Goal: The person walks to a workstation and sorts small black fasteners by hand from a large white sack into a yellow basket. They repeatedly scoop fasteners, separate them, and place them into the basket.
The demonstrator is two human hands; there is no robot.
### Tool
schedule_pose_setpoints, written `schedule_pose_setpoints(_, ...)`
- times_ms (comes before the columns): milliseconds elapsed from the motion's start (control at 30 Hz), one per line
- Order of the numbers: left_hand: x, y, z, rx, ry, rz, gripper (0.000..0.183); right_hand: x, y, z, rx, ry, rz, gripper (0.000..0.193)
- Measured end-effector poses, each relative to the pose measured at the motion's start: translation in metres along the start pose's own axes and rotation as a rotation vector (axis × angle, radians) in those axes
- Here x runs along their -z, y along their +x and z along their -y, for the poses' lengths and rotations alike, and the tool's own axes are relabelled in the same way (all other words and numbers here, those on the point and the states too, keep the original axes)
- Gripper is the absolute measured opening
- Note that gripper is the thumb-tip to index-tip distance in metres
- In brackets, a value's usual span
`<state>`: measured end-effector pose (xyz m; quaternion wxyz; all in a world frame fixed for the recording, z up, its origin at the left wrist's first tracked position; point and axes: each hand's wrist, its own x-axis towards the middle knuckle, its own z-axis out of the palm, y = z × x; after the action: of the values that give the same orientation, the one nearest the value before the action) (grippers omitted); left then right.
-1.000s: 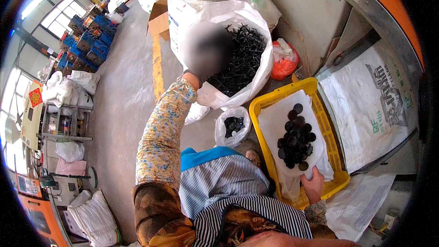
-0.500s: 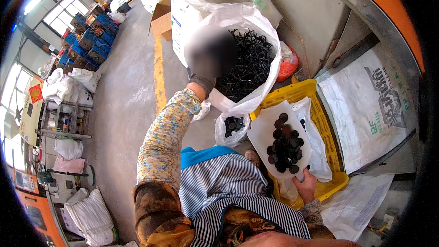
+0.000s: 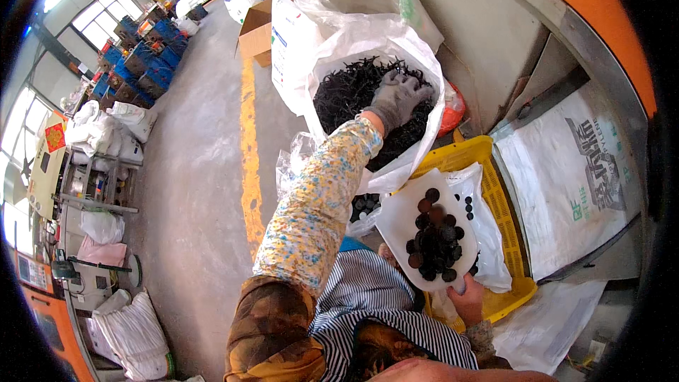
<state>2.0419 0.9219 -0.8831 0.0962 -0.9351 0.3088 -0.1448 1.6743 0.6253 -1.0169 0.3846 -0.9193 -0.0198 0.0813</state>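
My left hand (image 3: 398,96), in a grey glove, lies on a heap of thin black plastic pieces (image 3: 346,88) inside a big white sack (image 3: 290,46). Its fingers are spread a little and nothing shows gripped in them. With my bare right hand (image 3: 468,301) I grip the near end of a white plastic scoop (image 3: 393,221). Round black discs (image 3: 437,244) lie heaped in the scoop, a few of them brownish. Below the scoop sits a yellow plastic basket (image 3: 515,230). A small clear bag of black discs (image 3: 363,205) stands left of the scoop, partly hidden by my left arm.
Inside the basket lies a white plastic bag (image 3: 488,255) with some discs on it. A flattened white sack (image 3: 559,191) covers the surface at right. An open cardboard box (image 3: 256,32) stands behind the large sack. A yellow line (image 3: 250,148) runs along the floor.
My left hand has swung rightward from the sack's left side onto the black pieces toward its right. The scoop in my right hand has shifted slightly left and nearer.
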Motion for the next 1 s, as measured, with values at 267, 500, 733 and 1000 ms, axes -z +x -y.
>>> schedule_pose_setpoints(267, 0.031, -0.058, 0.087, 0.556, 0.028, 0.038, 0.048, 0.007, 0.003, 0.005, 0.048, -0.011, -0.026, 0.043)
schedule_pose_setpoints(500, 0.036, -0.084, 0.062, 0.195, 0.103, 0.288, 0.067, 0.004, 0.008, 0.003, 0.065, 0.026, -0.044, 0.044)
schedule_pose_setpoints(733, 0.009, -0.112, 0.075, 0.232, 0.031, 0.302, 0.077, 0.002, 0.009, -0.003, 0.057, -0.002, -0.007, 0.039)
schedule_pose_setpoints(1000, 0.087, -0.176, -0.009, 0.194, -0.222, -0.623, 0.046, -0.008, 0.022, -0.033, 0.051, -0.153, 0.127, 0.042)
